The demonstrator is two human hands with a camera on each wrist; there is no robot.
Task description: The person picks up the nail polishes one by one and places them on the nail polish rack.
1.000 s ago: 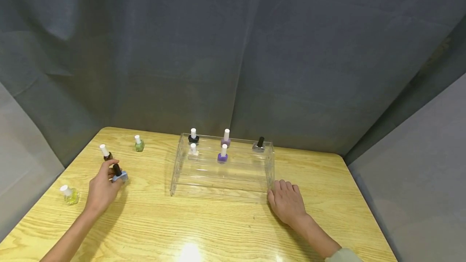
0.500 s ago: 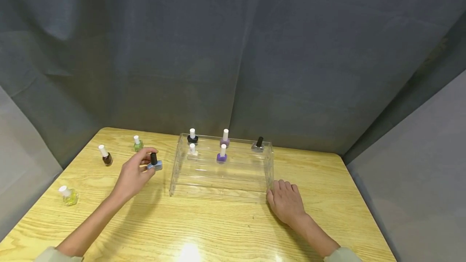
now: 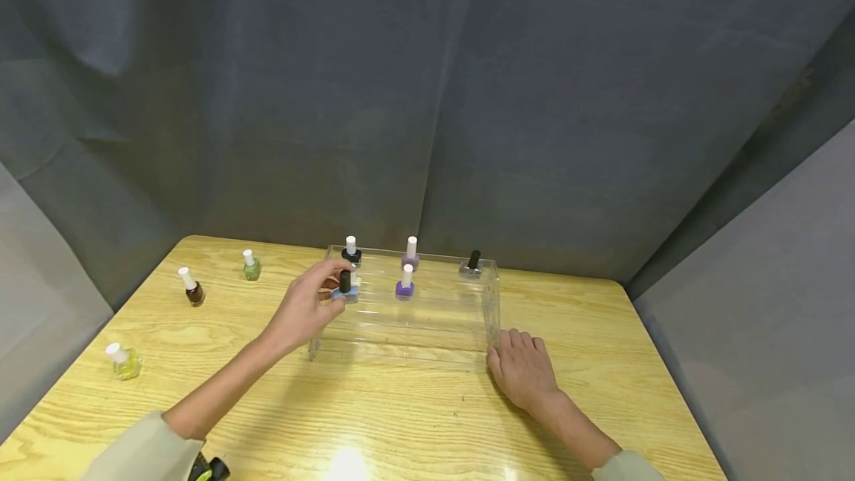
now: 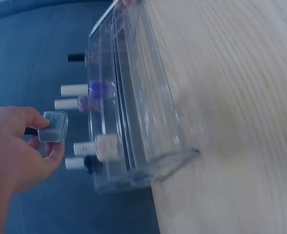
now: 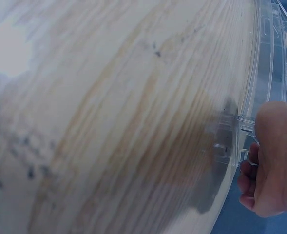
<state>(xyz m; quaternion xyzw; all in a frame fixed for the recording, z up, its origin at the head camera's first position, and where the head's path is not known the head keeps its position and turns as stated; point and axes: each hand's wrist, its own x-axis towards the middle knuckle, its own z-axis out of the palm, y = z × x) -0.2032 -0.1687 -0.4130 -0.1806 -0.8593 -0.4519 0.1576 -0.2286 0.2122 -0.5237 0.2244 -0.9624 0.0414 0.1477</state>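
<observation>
My left hand (image 3: 303,308) pinches a light-blue nail polish bottle (image 4: 53,127) with a black cap. It is above the left part of a clear stepped rack (image 3: 401,329); in the left wrist view the bottle is apart from the rack. Near it on the rack stand a dark bottle (image 3: 351,256) and a pale bottle (image 4: 108,147), both white-capped. My right hand (image 3: 525,370) grips the rack's front right corner, with fingers curled in the right wrist view. Farther along the rack are a purple bottle (image 3: 404,289), a lilac bottle (image 3: 410,263) and a clear black-capped bottle (image 3: 470,269).
On the left of the wooden table (image 3: 401,421) stand a green bottle (image 3: 251,270), a dark brown bottle (image 3: 195,294) and a yellow bottle (image 3: 127,366), all white-capped. A grey curtain (image 3: 320,110) hangs behind the table.
My left hand has carried the light-blue nail polish bottle from the table's left side rightward to the rack, moving past the green bottle. My right hand has stayed at the rack's corner.
</observation>
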